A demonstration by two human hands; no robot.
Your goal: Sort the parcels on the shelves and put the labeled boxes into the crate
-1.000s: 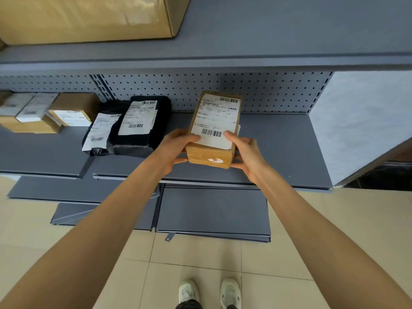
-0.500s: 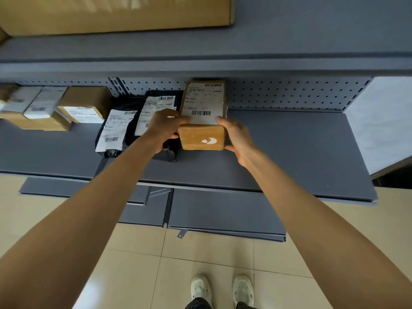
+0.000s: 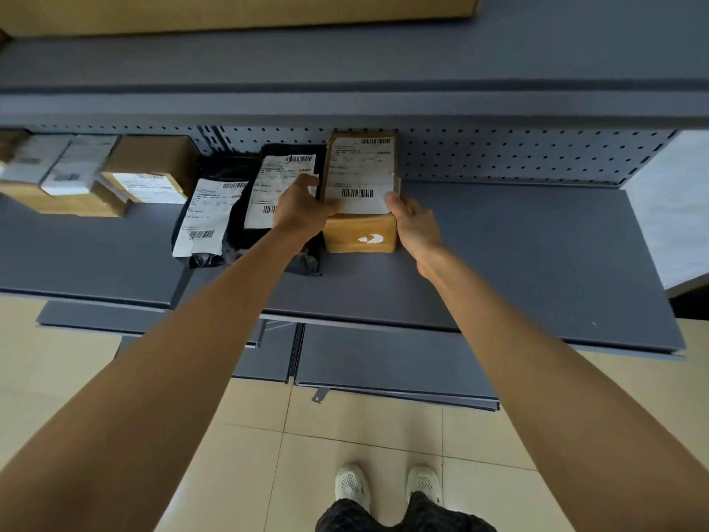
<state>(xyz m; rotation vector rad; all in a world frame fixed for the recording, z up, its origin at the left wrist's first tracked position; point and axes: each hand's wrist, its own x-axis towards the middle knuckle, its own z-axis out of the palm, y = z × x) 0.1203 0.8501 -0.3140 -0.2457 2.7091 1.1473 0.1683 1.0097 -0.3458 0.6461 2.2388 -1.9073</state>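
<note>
Holding labeled box [image 3: 358, 193] at the back of the shelf [image 3: 518, 263], head view.
Item: brown card box, white barcode label on top. It appears to rest on the grey shelf, far end by the pegboard [image 3: 498, 155], just beside a black mailer bag [image 3: 276, 193]. Left hand [image 3: 303, 213] and right hand [image 3: 412, 224] each clasp a side, fingers curled. Judged stiff and light, taped faces perhaps slick; best taken by its two long sides. Against a second ago: the box lies deeper in and closer to the bag. Crate not in view.

Dim, flat light under the upper shelf [image 3: 345, 105]; floor tiles [image 3: 383, 435] brighter; wide-angle bowing at edges; labels soft, unreadable.
</note>
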